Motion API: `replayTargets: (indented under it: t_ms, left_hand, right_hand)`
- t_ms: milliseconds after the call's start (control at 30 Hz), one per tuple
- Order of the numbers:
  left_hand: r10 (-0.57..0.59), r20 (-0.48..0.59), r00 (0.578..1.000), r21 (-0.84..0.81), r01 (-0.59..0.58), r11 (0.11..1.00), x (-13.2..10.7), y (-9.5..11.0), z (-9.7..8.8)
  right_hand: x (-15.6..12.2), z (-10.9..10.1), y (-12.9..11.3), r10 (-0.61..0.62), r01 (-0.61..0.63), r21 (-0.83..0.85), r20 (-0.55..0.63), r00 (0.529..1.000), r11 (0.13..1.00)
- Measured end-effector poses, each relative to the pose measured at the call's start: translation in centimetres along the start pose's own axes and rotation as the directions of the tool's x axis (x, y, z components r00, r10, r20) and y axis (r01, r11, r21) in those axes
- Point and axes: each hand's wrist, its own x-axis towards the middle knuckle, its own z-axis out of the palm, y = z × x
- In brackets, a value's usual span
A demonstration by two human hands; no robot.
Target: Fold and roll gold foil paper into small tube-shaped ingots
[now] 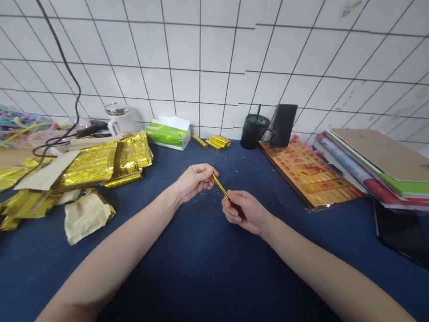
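Left hand (195, 180) and right hand (243, 211) pinching a thin gold-foil roll (220, 186) above the table (173, 285); crumpled gold foil (87, 167) at 10 o'clock.

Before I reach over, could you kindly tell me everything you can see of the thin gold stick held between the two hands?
The thin gold stick is a slender, straight roll that looks like shiny metallic foil, bright yellow-gold with darker streaks. It looks unbent and slants diagonally above the navy table covering, without touching it. Only the hands touch it: the left hand pinches its upper end, and the right hand holds its lower end.
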Motion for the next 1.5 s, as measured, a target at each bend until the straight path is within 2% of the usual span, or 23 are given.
replayTargets:
  t_ms: [100, 200, 267, 367, 433, 500, 633, 767, 1000, 1200, 1367, 1500]
  left_hand:
    - [-0.016, -0.017, 1.0, -0.045, 0.016, 0.999, 0.1, -0.3, -0.1]
    - [-0.077, -0.081, 0.994, -0.084, 0.071, 0.994, 0.2, -0.9, 0.5]
    - [-0.111, -0.113, 0.987, -0.062, 0.105, 0.993, 0.1, -1.3, 1.2]
    - [-0.081, -0.17, 0.982, 0.017, 0.085, 0.996, -0.1, -1.8, 2.3]
    - [-0.047, -0.208, 0.977, 0.058, 0.06, 0.997, -0.2, -1.8, 2.7]
    - [-0.032, -0.223, 0.974, 0.075, 0.05, 0.996, -0.2, -1.9, 2.9]
    - [-0.014, -0.205, 0.979, 0.077, 0.031, 0.997, -0.1, -2.0, 2.7]
    - [-0.018, -0.18, 0.983, 0.048, 0.027, 0.998, -0.3, -2.3, 2.6]
    - [-0.086, -0.064, 0.994, 0.126, 0.094, 0.988, -0.7, -2.6, 3.5]
    - [-0.062, -0.154, 0.986, 0.138, 0.083, 0.987, -0.7, -2.3, 3.7]
    - [-0.02, -0.292, 0.956, 0.077, 0.044, 0.996, -0.2, -1.9, 3.2]
    - [0.018, -0.317, 0.948, 0.075, 0.006, 0.997, 0.0, -1.7, 2.9]
  right_hand:
    - [0.3, 0.2, 0.4, -0.099, 0.075, -0.142, -0.173, 0.98, 0.987]
    - [0.5, 0.2, 1.0, -0.294, 0.125, -0.442, -0.338, 0.894, 0.888]
    - [0.5, 0.1, 1.2, -0.429, 0.13, -0.636, -0.342, 0.836, 0.761]
    - [0.3, -0.2, 1.4, -0.511, 0.114, -0.776, -0.29, 0.809, 0.621]
    - [0.2, -0.2, 1.3, -0.497, 0.1, -0.788, -0.278, 0.822, 0.607]
    - [0.2, -0.3, 1.2, -0.447, 0.098, -0.765, -0.262, 0.855, 0.637]
    - [0.3, -0.4, 0.9, -0.38, 0.101, -0.748, -0.212, 0.9, 0.656]
    - [0.5, -0.7, 1.1, -0.391, 0.117, -0.755, -0.195, 0.9, 0.645]
    - [0.7, -1.0, 1.7, -0.47, 0.142, -0.776, -0.216, 0.856, 0.615]
    - [0.6, -0.8, 1.4, -0.446, 0.134, -0.775, -0.205, 0.871, 0.618]
    - [0.4, -0.6, 1.3, -0.435, 0.112, -0.787, -0.21, 0.876, 0.606]
    - [0.4, -0.5, 1.3, -0.431, 0.115, -0.788, -0.203, 0.879, 0.605]
